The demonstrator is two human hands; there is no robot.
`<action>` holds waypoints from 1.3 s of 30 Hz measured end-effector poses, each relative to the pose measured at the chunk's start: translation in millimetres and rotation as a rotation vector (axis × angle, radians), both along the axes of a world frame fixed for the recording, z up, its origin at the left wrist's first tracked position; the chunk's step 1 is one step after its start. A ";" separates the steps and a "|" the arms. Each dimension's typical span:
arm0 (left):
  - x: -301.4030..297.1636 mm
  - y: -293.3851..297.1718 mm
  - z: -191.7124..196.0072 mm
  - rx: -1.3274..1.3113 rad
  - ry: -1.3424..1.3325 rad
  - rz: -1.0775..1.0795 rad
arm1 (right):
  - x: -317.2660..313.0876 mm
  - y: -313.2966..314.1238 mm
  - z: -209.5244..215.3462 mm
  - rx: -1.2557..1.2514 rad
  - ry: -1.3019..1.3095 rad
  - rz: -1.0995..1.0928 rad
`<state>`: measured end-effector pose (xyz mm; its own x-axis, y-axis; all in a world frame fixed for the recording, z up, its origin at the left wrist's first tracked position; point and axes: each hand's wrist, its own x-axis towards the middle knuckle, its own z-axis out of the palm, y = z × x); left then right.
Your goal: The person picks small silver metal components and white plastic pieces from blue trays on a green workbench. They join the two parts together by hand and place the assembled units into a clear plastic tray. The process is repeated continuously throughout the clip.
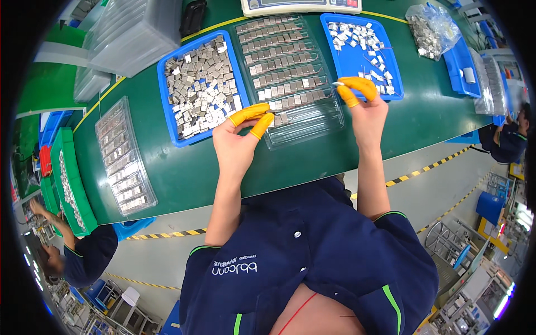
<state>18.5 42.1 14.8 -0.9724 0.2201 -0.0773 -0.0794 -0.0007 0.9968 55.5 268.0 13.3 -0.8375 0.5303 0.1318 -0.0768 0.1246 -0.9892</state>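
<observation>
My left hand (237, 139), with yellow finger covers on thumb and forefinger, is closed in a pinch at the left side of a clear plastic tray (307, 133). Whatever lies between its fingertips is too small to make out. Rows of small silver-grey rectangular parts (282, 57) fill the upper part of that tray, and a few parts sit in the row beside my left fingertips. My right hand (365, 111), also wearing yellow finger covers, pinches a small white piece (337, 84) over the tray's right edge.
Left of the tray, a blue bin (175, 125) holds many loose parts; a blue bin (399, 84) of white wired parts is on the right. Another filled clear tray (145, 192) lies left. A scale (301, 6) stands behind. Co-workers (89, 257) are at both sides.
</observation>
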 end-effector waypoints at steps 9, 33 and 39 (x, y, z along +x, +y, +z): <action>5.1 7.5 -1.7 0.233 -0.190 -0.059 | 7.0 -49.2 0.8 0.120 -0.096 0.312; 17.3 -3.3 -13.3 0.395 -0.392 -0.287 | 24.4 -45.3 -0.6 -0.737 -0.326 0.594; 23.0 8.8 -2.0 0.324 -0.303 -0.160 | 24.1 -49.6 9.3 -0.288 -0.190 0.433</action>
